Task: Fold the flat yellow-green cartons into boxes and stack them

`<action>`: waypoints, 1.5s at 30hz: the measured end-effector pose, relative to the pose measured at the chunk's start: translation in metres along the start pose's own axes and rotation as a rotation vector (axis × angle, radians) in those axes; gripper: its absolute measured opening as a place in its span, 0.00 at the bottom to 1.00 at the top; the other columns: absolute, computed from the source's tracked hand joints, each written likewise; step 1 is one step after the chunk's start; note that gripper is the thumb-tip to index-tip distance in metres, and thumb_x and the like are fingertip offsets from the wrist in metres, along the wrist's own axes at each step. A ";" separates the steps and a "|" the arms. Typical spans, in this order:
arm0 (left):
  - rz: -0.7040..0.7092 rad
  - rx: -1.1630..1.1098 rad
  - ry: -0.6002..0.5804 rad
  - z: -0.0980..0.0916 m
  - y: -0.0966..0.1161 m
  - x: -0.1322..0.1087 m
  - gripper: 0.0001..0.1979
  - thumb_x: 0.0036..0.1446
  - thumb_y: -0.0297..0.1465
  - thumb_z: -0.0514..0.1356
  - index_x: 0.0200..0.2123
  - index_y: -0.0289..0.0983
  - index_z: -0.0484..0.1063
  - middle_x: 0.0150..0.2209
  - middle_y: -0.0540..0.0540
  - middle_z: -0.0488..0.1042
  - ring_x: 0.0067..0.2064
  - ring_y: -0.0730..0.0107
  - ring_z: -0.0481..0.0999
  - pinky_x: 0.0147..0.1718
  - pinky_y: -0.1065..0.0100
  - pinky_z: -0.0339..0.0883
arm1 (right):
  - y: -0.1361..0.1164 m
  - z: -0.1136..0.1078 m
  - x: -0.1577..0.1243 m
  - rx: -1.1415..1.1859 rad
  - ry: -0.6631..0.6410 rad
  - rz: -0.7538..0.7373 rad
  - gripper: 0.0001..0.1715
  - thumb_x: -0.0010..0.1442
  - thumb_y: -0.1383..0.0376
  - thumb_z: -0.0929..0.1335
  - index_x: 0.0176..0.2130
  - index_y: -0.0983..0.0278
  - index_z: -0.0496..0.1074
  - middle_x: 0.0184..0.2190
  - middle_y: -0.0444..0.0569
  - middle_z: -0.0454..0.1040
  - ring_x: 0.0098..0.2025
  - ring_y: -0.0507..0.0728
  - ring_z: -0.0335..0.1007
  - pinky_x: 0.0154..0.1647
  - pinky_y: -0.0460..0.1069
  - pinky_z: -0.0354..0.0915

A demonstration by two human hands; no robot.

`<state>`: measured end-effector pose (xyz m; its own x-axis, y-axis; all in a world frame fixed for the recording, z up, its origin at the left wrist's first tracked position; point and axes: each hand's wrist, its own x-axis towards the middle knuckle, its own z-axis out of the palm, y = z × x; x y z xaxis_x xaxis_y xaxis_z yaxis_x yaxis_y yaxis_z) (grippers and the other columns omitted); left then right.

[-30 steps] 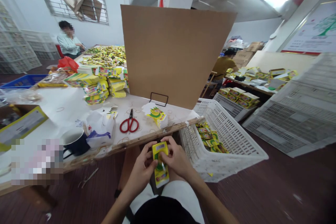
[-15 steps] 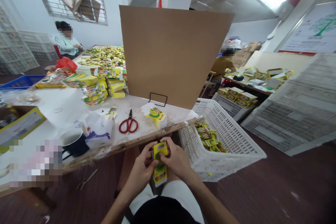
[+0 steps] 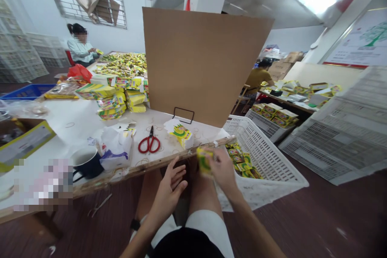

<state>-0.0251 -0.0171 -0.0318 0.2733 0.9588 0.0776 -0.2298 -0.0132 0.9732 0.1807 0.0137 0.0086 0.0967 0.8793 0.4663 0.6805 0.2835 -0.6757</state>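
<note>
My right hand grips a small yellow and green printed box, blurred by motion, between the table edge and the white crate. My left hand hangs over my lap with its fingers apart and nothing in them. On the table near the edge lies a stack of flat yellow cartons, close to my hands. To the right, the white plastic crate holds several yellow packed boxes. Red-handled scissors rest on the table left of the flat cartons.
A large cardboard sheet stands upright on the table in a black wire stand. A dark mug and a tissue pack sit near the edge. Stacked yellow cartons stand farther back. Two people sit beyond.
The box has left my left hand and moved right and up in my right hand, toward the crate. My left hand has opened. The view has shifted slightly.
</note>
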 end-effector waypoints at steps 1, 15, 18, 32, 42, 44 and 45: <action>0.003 0.016 0.019 -0.002 -0.002 0.001 0.36 0.55 0.33 0.61 0.63 0.39 0.47 0.57 0.34 0.66 0.57 0.56 0.68 0.57 0.54 0.60 | 0.008 -0.008 0.012 -0.185 0.126 -0.004 0.15 0.60 0.63 0.64 0.44 0.63 0.75 0.44 0.56 0.73 0.50 0.64 0.65 0.53 0.62 0.57; 0.007 0.164 0.035 -0.022 -0.005 0.001 0.21 0.55 0.34 0.60 0.52 0.35 0.65 0.47 0.36 0.74 0.49 0.58 0.74 0.52 0.55 0.65 | 0.014 0.127 0.111 -0.572 -0.230 -0.172 0.22 0.54 0.60 0.70 0.48 0.63 0.71 0.51 0.54 0.73 0.51 0.62 0.65 0.52 0.55 0.51; 0.005 0.149 0.063 -0.027 -0.005 0.003 0.20 0.54 0.35 0.61 0.50 0.34 0.68 0.45 0.36 0.75 0.48 0.57 0.75 0.51 0.56 0.66 | 0.005 0.128 0.114 -0.605 -0.255 -0.188 0.09 0.58 0.66 0.66 0.39 0.66 0.73 0.39 0.56 0.78 0.41 0.59 0.71 0.50 0.55 0.51; -0.075 -0.566 0.292 -0.030 -0.004 0.011 0.20 0.48 0.36 0.67 0.45 0.35 0.73 0.43 0.42 0.79 0.46 0.58 0.78 0.44 0.65 0.71 | -0.084 0.068 -0.041 -0.025 -0.280 -0.418 0.04 0.60 0.66 0.64 0.35 0.64 0.69 0.36 0.50 0.75 0.41 0.58 0.68 0.45 0.53 0.56; -0.417 -0.831 0.114 -0.022 0.022 -0.001 0.17 0.57 0.31 0.57 0.47 0.28 0.73 0.34 0.38 0.81 0.35 0.54 0.81 0.37 0.59 0.74 | -0.068 0.047 -0.022 0.126 -0.310 -0.278 0.15 0.59 0.66 0.66 0.48 0.61 0.68 0.43 0.48 0.73 0.43 0.59 0.65 0.47 0.54 0.59; -0.417 -0.802 0.130 -0.024 0.024 -0.001 0.17 0.58 0.31 0.57 0.47 0.28 0.73 0.33 0.38 0.81 0.34 0.55 0.81 0.36 0.60 0.74 | -0.069 0.047 -0.021 0.124 -0.278 -0.293 0.15 0.59 0.68 0.66 0.48 0.61 0.67 0.45 0.49 0.72 0.47 0.59 0.64 0.50 0.54 0.58; -0.420 -0.786 0.127 -0.025 0.024 -0.001 0.17 0.57 0.31 0.57 0.47 0.28 0.73 0.32 0.38 0.81 0.34 0.54 0.81 0.36 0.60 0.74 | -0.070 0.046 -0.021 0.122 -0.271 -0.302 0.16 0.59 0.69 0.66 0.48 0.62 0.67 0.46 0.49 0.72 0.48 0.59 0.64 0.52 0.54 0.57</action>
<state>-0.0547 -0.0116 -0.0142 0.3843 0.8656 -0.3209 -0.7197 0.4986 0.4831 0.0976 -0.0065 0.0199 -0.2996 0.8139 0.4978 0.5565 0.5728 -0.6018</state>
